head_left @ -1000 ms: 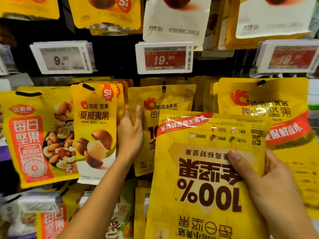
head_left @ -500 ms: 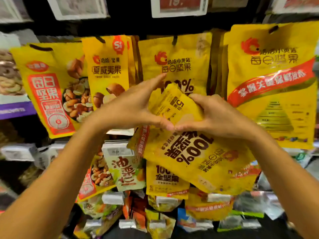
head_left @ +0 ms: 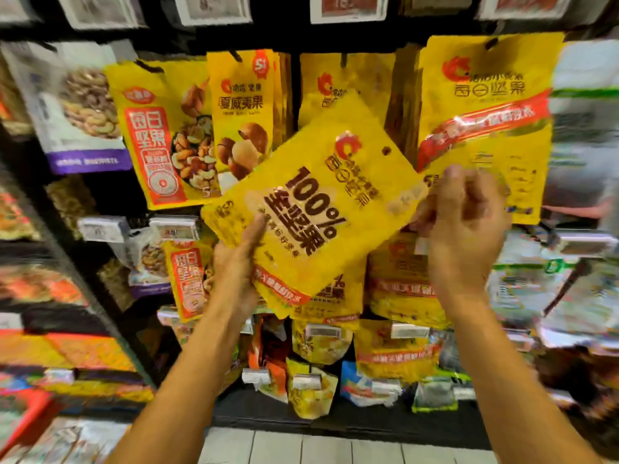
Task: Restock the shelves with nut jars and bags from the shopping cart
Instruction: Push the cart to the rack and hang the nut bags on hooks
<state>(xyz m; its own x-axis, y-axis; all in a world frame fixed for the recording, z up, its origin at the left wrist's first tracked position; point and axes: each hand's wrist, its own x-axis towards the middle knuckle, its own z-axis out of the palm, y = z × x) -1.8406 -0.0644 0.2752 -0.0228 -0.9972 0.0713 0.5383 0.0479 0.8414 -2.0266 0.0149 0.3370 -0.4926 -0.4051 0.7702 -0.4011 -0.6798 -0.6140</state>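
Yellow glossy film pouch (head_left: 311,209): flat, rectangular, crinkled along its edges. Brown "100%" print, small punched hole near the top edge. It is tilted, top toward the upper right, held in front of the hanging yellow bags (head_left: 482,105).

Grip: left hand (head_left: 234,272) holds the lower left edge, thumb (head_left: 256,229) pressed on the printed face, other fingers hidden behind the film. The right hand (head_left: 465,229) sits at the pouch's right corner with fingers curled; motion blur hides whether they pinch it.

Price tags (head_left: 348,8) are cut off at the top. Side shelves (head_left: 67,346) are smeared, packs unreadable.
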